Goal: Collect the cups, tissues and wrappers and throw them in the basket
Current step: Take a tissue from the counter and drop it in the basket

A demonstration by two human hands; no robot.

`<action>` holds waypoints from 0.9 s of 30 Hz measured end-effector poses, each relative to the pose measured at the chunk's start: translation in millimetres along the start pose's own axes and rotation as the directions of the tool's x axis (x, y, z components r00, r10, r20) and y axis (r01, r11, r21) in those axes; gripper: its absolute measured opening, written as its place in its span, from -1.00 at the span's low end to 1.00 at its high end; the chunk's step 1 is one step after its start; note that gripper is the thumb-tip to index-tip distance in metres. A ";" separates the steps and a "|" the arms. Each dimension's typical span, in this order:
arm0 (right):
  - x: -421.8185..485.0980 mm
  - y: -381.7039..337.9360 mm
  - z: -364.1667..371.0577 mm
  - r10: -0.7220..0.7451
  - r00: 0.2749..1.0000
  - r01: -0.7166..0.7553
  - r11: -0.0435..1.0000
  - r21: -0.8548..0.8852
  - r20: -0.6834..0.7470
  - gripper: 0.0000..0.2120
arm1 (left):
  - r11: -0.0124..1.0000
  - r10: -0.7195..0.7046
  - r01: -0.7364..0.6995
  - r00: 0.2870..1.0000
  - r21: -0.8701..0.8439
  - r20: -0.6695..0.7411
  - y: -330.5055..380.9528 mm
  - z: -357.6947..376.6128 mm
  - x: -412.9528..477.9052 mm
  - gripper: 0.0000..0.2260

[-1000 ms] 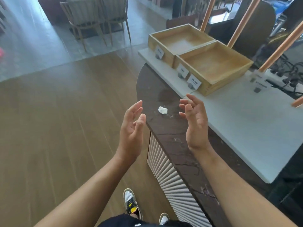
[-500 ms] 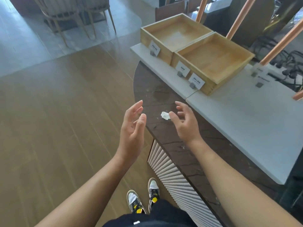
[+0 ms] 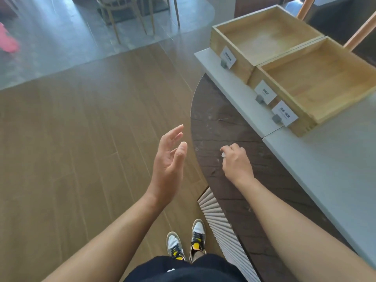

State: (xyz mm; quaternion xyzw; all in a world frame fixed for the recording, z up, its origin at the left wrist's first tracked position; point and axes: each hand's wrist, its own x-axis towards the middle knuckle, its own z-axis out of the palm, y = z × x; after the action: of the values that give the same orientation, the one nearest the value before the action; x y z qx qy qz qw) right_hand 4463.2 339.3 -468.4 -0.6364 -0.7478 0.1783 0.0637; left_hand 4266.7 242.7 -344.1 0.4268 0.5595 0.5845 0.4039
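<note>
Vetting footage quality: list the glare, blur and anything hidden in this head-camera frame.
Head view, top: daylight glares off the grey floor. Head view, right: print on the label cards is too soft to read. Head view, far left: a pink shape is smeared. Head view, centre: the tissue is a mere sliver under fingers of the right hand.

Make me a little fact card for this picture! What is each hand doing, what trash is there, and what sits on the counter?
Left hand: open, holding nothing, beside the counter edge
Right hand: fingers curled down, pinching the tissue
Tissue: small white scrap on the dark counter
Wooden boxes: two, side by side on the white shelf
Label cards: three, in front of the boxes
Basket: not in view
</note>
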 end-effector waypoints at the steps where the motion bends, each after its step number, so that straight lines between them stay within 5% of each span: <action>1: 4.7 -5.7 -2.0 0.015 1.000 -0.015 0.996 0.091 0.000 -0.74 | 1.000 0.000 0.000 1.000 0.008 -0.020 -0.3 -1.6 4.4 -0.59; 5: 28.3 -65.2 -34.1 0.119 0.992 -0.071 0.806 0.587 -0.043 -0.80 | 0.999 0.038 -0.034 0.991 0.029 -0.128 3.1 -16.9 25.4 -0.55; 8: 42.3 -128.6 -66.5 0.151 0.988 -0.086 0.430 0.899 0.022 -0.84 | 0.997 0.070 -0.062 0.971 0.042 -0.230 10.4 -41.2 38.8 -0.54; 10: 48.2 -167.5 -85.5 0.110 0.990 -0.109 0.184 0.977 0.090 -0.83 | 0.995 0.095 -0.081 0.949 0.060 -0.300 16.3 -62.0 45.2 -0.54; 12: 54.6 -202.8 -95.6 0.043 0.992 -0.123 0.086 0.989 0.119 -0.82 | 0.993 0.114 -0.090 0.926 0.081 -0.359 22.2 -84.9 50.2 -0.56; 17: 67.4 -282.6 -90.5 -0.114 0.971 -0.211 0.005 0.978 0.210 -0.84 | 0.989 0.139 -0.096 0.867 0.114 -0.479 29.6 -149.9 56.2 -0.57; 27: 101.1 -475.8 -37.7 -0.345 0.916 -0.198 0.058 0.979 0.206 -0.85 | 0.978 0.201 -0.114 0.752 0.177 -0.628 41.0 -327.7 93.6 -0.51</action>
State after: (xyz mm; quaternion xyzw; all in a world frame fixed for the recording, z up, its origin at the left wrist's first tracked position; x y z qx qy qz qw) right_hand 4014.9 384.6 -281.3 -0.3272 -0.4472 0.7593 0.3411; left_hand 3926.4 228.4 -301.8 0.2717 0.6619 0.6901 0.1091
